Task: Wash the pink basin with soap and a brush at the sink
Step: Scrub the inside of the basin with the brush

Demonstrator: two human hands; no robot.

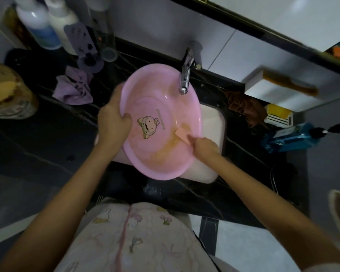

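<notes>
Dark veined counter [47, 150] surrounds pale sink [212, 122]; tiled wall [155, 26] behind.

The pink basin [161, 161] carries a cream-and-green cartoon figure [148, 126], with an orange-tan smear around the peach soap bar [182, 134]. The counter [47, 138] is black with thin pale veins; on it lie a purple cloth [75, 89], a brown cloth [245, 108] and a blue bottle [289, 137] with a black pump. The person's garment [137, 232] is pale cream with pastel pink prints.
</notes>
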